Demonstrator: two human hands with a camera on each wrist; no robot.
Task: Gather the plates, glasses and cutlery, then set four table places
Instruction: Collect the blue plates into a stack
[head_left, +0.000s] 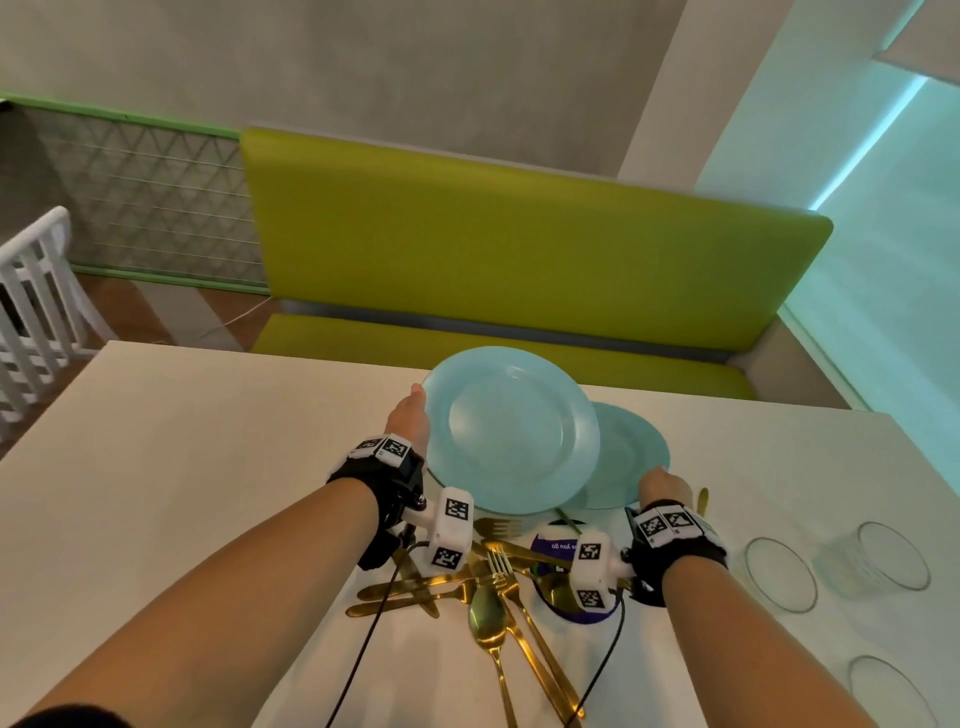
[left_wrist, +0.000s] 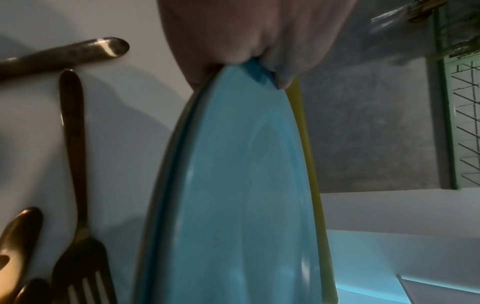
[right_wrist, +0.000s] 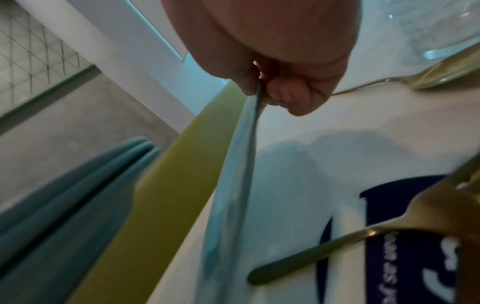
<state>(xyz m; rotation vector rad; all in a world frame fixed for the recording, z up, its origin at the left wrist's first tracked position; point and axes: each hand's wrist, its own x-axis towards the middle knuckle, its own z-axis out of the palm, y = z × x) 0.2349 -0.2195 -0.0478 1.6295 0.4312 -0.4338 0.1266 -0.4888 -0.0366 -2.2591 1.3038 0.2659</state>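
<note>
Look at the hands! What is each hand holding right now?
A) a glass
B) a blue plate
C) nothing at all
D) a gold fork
B: the left hand grips the rim of a stack of blue plates, and the right hand pinches the rim of a single blue plate; the gold cutlery and the glasses lie untouched on the table.

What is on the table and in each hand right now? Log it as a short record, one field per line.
left hand: grips the rim of a stack of blue plates, lifted and tilted; three edges show in the right wrist view
right hand: pinches the rim of a single blue plate, partly under the stack
cutlery: gold forks, spoons and knives piled loose on the white table, nearer the person than the plates
glasses: three clear glasses at the right of the table
places set: none yet
</note>
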